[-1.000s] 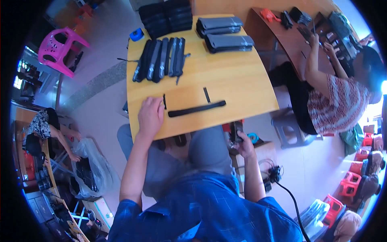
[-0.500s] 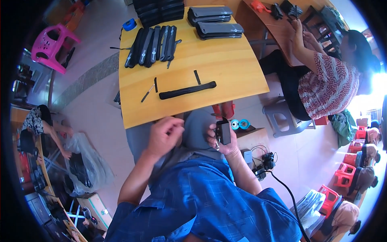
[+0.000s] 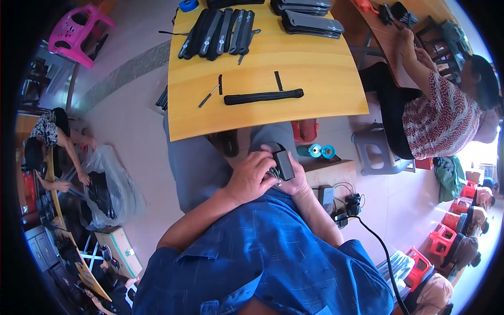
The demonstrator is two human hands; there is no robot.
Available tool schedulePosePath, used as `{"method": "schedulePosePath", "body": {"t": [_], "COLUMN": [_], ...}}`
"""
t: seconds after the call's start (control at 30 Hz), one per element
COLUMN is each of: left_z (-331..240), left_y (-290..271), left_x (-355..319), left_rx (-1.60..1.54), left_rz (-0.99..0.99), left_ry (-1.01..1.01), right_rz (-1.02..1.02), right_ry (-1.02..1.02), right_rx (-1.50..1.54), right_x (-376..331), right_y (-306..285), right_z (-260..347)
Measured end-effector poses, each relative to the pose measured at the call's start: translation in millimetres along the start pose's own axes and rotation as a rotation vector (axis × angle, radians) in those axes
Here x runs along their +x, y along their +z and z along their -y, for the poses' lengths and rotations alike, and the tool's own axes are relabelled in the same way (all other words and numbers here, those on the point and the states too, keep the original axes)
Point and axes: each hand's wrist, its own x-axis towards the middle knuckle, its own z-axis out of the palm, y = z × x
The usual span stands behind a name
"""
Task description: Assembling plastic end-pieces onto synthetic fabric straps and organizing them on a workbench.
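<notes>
Over my lap, my right hand (image 3: 297, 184) is closed around a small black rectangular case (image 3: 284, 165). A shiny metal piece (image 3: 278, 182) pokes out beside the case, too small to name. My left hand (image 3: 250, 179) has its fingers bunched against the case's left side, near that metal; what they pinch is hidden. Above my hands, a long black padded strip (image 3: 263, 97) lies near the table's front edge. Behind it are two short black strips, one on the left (image 3: 220, 84) and one on the right (image 3: 278, 81), and a thin pen-like tool (image 3: 208, 97).
On the yellow table (image 3: 320, 73) lie a row of grey-and-black straps (image 3: 223, 34) and further stacks (image 3: 312, 25). A turquoise-lidded bottle (image 3: 315, 151) and a power adapter with cables (image 3: 344, 207) are at my right. A person (image 3: 443, 115) sits at the right-hand table; another bends over a plastic bag (image 3: 123, 189).
My left hand has moved right and down to meet the case in my right hand. The view has shifted, so the table sits higher in the picture.
</notes>
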Motion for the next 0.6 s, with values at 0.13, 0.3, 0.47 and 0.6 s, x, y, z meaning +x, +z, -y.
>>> {"method": "schedulePosePath", "body": {"t": [0.13, 0.3, 0.47, 0.6], "left_z": [11.0, 23.1, 27.9, 21.2], "left_y": [1.1, 5.3, -1.7, -7.6], "left_x": [-9.3, -20.8, -31.3, -29.1], "left_rx": [-0.031, -0.119, -0.098, -0.037], "left_rz": [0.1, 0.14, 0.116, 0.111], "left_ry": [-0.038, -0.066, -0.106, -0.121], "right_rz": [-0.011, 0.003, -0.128, -0.051], "right_ry": [0.016, 0.035, -0.114, -0.028], "right_rx": [-0.043, -0.239, -0.769, -1.143], "right_x": [-1.2, 7.3, 11.4, 9.2], "right_y": [7.7, 2.2, 12.0, 29.7], "right_z": [-4.3, -0.6, 15.7, 26.4]}}
